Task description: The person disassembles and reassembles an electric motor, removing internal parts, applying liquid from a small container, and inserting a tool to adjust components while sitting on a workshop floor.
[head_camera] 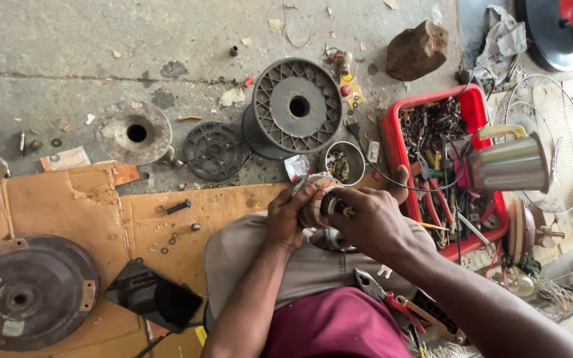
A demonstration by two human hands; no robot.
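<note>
Hands are closed around a small motor (319, 199) at the centre of the frame, above the knee: the left hand (285, 215) is cupped around its side, the right hand (373, 222) is wrapped over its end, fingers pinched at the shaft. The motor is out of any housing, copper windings bare; how much of the work on it is done cannot be told, though loose parts lie all around. Floor is rough concrete, with cardboard (87, 219) laid across the lower left. A grey spool (296, 106) sits at upper centre, a red tray (392, 142) of tools at the right beside a fan guard (558, 132), and a dark disc (28, 292) at lower left. Pliers (399, 305) rest on the lap.
</note>
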